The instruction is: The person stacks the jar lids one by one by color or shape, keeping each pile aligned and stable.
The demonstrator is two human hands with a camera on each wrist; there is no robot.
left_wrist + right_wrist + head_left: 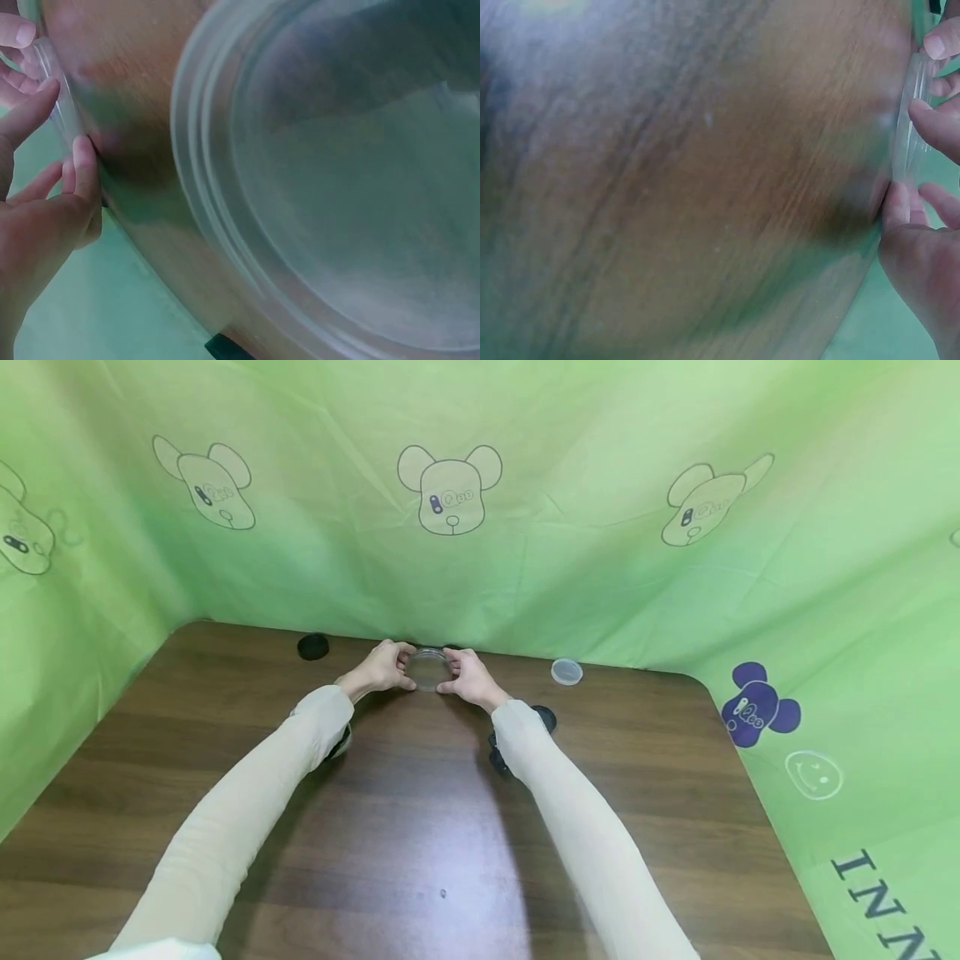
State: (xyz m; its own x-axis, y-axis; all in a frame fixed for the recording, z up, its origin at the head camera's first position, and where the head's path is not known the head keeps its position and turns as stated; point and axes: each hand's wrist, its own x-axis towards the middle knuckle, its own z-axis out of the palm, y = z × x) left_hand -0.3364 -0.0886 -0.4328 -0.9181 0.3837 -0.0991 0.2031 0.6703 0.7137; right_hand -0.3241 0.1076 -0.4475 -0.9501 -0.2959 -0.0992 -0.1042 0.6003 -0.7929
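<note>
Left hand point(380, 668) and right hand point(472, 678) pinch a clear round dish point(429, 671) between them, one at each side of its rim, with thumbs toward the person and curled fingers toward the back. They hold it by the far edge of the desk point(405, 827), and its clear walls let the colours behind show through; whether it touches the wood, I cannot tell. Nearest lie the pale sleeves point(247, 814), stretched along both forearms above the brown, wood-grained top, where a bright patch of light shines between them. A larger-looking clear container point(337, 195) fills much of the left wrist view, its round rim stepped in rings and a greenish, shadowed tone showing through; how it is supported does not show. Beside the right sleeve, a dark round piece point(545, 718) peeks out, partly covered, so its kind is unclear. Farther back, to the right of the held dish and well apart from it, a shallow clear round piece point(567, 672) lies flat. Left of the left hand, near the back edge, sits a low black round piece point(312, 647). Beyond it all hangs a green cloth point(322, 560) printed with outlined bear heads.
</note>
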